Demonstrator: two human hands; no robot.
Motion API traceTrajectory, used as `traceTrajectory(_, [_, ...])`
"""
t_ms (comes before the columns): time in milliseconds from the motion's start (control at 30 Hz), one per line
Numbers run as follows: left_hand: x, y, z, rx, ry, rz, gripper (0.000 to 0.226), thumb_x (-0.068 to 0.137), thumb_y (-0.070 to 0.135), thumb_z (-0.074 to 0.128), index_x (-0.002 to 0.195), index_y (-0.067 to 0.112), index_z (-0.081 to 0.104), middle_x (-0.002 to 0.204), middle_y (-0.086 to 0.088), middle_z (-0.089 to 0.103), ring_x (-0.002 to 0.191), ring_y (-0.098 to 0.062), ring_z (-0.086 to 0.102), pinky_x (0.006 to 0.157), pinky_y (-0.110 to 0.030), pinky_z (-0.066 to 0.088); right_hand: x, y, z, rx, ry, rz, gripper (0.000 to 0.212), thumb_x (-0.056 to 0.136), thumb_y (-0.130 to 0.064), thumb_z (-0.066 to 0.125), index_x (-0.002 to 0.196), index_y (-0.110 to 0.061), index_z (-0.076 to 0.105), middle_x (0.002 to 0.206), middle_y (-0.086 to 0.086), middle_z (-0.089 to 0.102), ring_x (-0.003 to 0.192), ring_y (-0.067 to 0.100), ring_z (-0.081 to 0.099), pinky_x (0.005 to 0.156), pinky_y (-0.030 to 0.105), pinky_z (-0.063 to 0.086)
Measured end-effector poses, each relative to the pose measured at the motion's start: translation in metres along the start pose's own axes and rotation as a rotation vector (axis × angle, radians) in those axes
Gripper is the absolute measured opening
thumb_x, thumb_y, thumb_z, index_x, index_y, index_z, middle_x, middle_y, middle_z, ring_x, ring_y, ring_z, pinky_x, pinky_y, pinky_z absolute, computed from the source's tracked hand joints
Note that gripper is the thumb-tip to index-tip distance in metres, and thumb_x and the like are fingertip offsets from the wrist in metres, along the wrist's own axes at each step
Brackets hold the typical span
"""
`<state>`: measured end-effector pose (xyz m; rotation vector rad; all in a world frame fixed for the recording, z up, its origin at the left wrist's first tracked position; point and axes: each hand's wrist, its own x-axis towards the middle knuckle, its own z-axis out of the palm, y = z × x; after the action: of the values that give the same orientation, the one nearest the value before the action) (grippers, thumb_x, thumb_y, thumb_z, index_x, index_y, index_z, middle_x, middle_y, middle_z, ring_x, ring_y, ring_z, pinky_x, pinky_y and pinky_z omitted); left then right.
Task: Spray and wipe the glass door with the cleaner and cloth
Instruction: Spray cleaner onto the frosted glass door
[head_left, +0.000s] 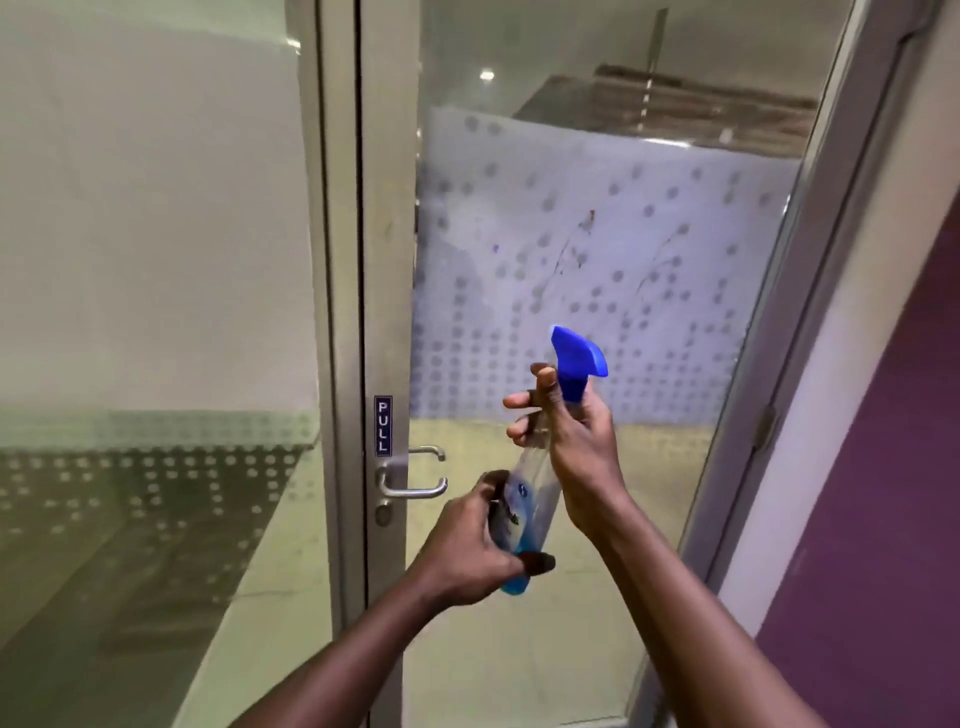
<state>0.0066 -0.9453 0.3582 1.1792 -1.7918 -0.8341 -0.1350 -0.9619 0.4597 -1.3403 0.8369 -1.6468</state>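
Before the glass door (597, 234), with its frosted dotted band and dark smears, both hands grip a tilted spray bottle (540, 478): right hand (576, 447) wrapped around the neck, left hand (467, 545) around the base. Lever handle (413, 486) and PULL sign (383, 426) sit left.

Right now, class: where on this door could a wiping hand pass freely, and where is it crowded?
Free: the dotted frosted band of the glass door, between the frame's left stile and hinge side, and the clear glass below it. Crowded: beside the lever handle, where the left hand and right hand hold the spray bottle.
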Motion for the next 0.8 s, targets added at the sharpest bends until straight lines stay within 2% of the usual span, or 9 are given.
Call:
traceTrajectory(67, [0.032, 0.003, -0.018, 0.023, 0.009, 0.048, 0.075, 0.066, 0.041, 0.105, 0.125, 0.052, 0.061, 0.114, 0.040, 0.073, 0.103, 0.027, 0.064, 0.080, -0.006, 0.057, 0.029, -0.005, 0.009, -0.004, 0.058, -0.019, 0.066, 0.090, -0.060, 0.069, 0.133, -0.011, 0.062, 0.095, 0.010, 0.081, 0.064, 0.019, 0.068, 0.069, 0.033, 0.063])
traceTrajectory(133, [0.062, 0.005, -0.035, 0.026, -0.005, 0.083, 0.081, 0.064, 0.041, 0.106, 0.135, 0.039, 0.067, 0.118, 0.023, 0.077, 0.103, 0.016, 0.069, 0.087, -0.020, 0.064, 0.055, -0.008, 0.015, 0.016, 0.117, -0.040, 0.067, 0.089, -0.060, 0.071, 0.133, -0.010, 0.062, 0.091, 0.009, 0.080, 0.061, 0.018, 0.066, 0.066, 0.031, 0.062])
traceTrajectory(200, [0.086, 0.009, -0.048, 0.044, -0.043, 0.130, 0.086, 0.064, 0.041, 0.106, 0.140, 0.031, 0.067, 0.122, 0.016, 0.076, 0.102, 0.007, 0.072, 0.091, -0.032, 0.068, 0.074, -0.010, 0.019, 0.005, 0.163, -0.057, 0.064, 0.091, -0.060, 0.071, 0.132, -0.011, 0.063, 0.090, 0.010, 0.079, 0.059, 0.017, 0.066, 0.065, 0.028, 0.062])
traceTrajectory(300, [0.112, 0.014, -0.056, 0.064, -0.104, 0.166, 0.088, 0.068, 0.040, 0.105, 0.144, 0.026, 0.063, 0.125, 0.011, 0.074, 0.108, -0.006, 0.073, 0.094, -0.039, 0.069, 0.096, -0.009, 0.018, -0.056, 0.208, -0.048, 0.051, 0.102, -0.053, 0.068, 0.131, -0.011, 0.063, 0.093, 0.012, 0.078, 0.062, 0.018, 0.067, 0.067, 0.031, 0.061])
traceTrajectory(400, [0.128, 0.012, -0.051, 0.056, -0.117, 0.155, 0.087, 0.065, 0.042, 0.105, 0.140, 0.025, 0.064, 0.122, 0.010, 0.076, 0.107, -0.013, 0.077, 0.094, -0.043, 0.069, 0.113, -0.007, 0.016, -0.105, 0.227, -0.033, 0.051, 0.103, -0.054, 0.066, 0.127, -0.009, 0.063, 0.086, 0.006, 0.079, 0.065, 0.019, 0.066, 0.064, 0.031, 0.058])
traceTrajectory(467, [0.134, 0.010, -0.047, 0.049, -0.106, 0.150, 0.085, 0.064, 0.045, 0.104, 0.137, 0.027, 0.065, 0.120, 0.011, 0.076, 0.105, -0.014, 0.077, 0.093, -0.044, 0.069, 0.121, -0.004, 0.015, -0.125, 0.211, -0.028, 0.051, 0.101, -0.058, 0.066, 0.120, -0.011, 0.063, 0.081, 0.000, 0.080, 0.064, 0.019, 0.065, 0.059, 0.029, 0.056])
traceTrajectory(633, [0.145, 0.005, -0.044, 0.065, -0.024, 0.157, 0.079, 0.066, 0.044, 0.105, 0.131, 0.025, 0.066, 0.113, 0.015, 0.075, 0.101, -0.004, 0.073, 0.085, -0.029, 0.068, 0.137, 0.002, 0.018, -0.180, 0.125, -0.040, 0.079, 0.084, -0.075, 0.063, 0.123, -0.007, 0.062, 0.083, 0.001, 0.079, 0.058, 0.015, 0.064, 0.060, 0.028, 0.058])
traceTrajectory(700, [0.149, 0.007, -0.044, 0.058, -0.004, 0.156, 0.079, 0.068, 0.040, 0.106, 0.133, 0.025, 0.065, 0.114, 0.016, 0.073, 0.102, -0.003, 0.073, 0.083, -0.024, 0.067, 0.144, 0.003, 0.017, -0.171, 0.111, -0.045, 0.075, 0.083, -0.074, 0.064, 0.118, -0.008, 0.063, 0.081, -0.001, 0.074, 0.060, 0.015, 0.064, 0.061, 0.029, 0.058])
traceTrajectory(800, [0.159, 0.013, -0.044, 0.058, 0.009, 0.159, 0.081, 0.069, 0.035, 0.106, 0.138, 0.025, 0.064, 0.118, 0.012, 0.075, 0.104, -0.007, 0.074, 0.089, -0.033, 0.068, 0.155, 0.004, 0.013, -0.076, 0.143, -0.064, 0.068, 0.081, -0.071, 0.070, 0.110, -0.010, 0.064, 0.079, 0.000, 0.065, 0.060, 0.014, 0.061, 0.060, 0.028, 0.057])
